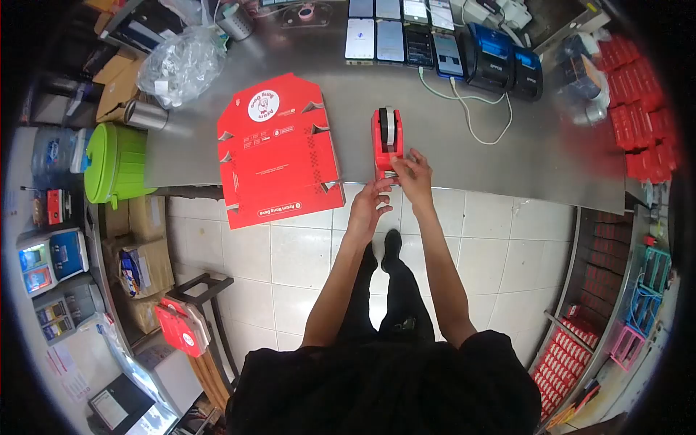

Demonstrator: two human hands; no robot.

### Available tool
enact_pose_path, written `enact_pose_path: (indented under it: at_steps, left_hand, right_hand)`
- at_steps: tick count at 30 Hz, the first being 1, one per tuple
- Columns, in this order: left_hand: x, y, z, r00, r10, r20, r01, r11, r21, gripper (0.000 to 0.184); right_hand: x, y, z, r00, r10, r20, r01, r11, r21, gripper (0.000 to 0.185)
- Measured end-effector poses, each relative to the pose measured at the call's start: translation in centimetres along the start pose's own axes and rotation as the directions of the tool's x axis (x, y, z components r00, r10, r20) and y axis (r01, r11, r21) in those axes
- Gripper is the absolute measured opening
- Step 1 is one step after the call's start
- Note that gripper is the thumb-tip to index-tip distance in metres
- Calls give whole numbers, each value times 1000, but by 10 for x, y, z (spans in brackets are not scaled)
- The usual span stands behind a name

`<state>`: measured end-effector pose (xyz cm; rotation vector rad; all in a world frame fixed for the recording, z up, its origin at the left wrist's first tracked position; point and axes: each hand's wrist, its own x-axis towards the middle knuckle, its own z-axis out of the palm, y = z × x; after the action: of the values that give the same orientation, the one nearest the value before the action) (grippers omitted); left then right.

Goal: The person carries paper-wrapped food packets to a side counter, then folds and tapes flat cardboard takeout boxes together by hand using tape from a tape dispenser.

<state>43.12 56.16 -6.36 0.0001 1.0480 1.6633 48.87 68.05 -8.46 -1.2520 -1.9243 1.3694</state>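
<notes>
A red tape dispenser [378, 145] with a roll of tape [389, 129] stands near the front edge of the steel table. My left hand [371, 209] is just in front of its near end, palm partly up, fingers bent but apart, the fingertips close to the cutting end. From the right, my right hand [415, 176] reaches over that same end with spread fingers; its thumb side lies against the dispenser. Whether a strip of tape runs between my hands is too small to make out. Left of the dispenser lies a flat red printed cardboard box [275, 163], overhanging the table edge.
Several phones [390, 41] and blue-black printers [487, 61] with white cables [478, 138] occupy the table's back. A clear plastic bag [181, 69] and metal cup [145, 114] sit at left, near a green bin [116, 163]. Stacked red boxes [638, 94] stand at right.
</notes>
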Motion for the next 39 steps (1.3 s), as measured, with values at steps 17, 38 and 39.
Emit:
enact_pose_path:
  at_steps: [17,38,39]
  left_hand:
    - [19,-28,32,645,723,-246,-344,563,752,11]
    - [-85,112,-163,657,746,109,-111,-48,993,14]
    - [-80,115,-170,675,723,149,-130,-83,988,19]
  right_hand:
    - [-130,-6,-53,1000,-15,13,16,998,-69,11]
    - [-204,-9,157,962,56,266,-104,980,170,11]
    - [-202,-4,169,968,49,244,-92,982,168,10]
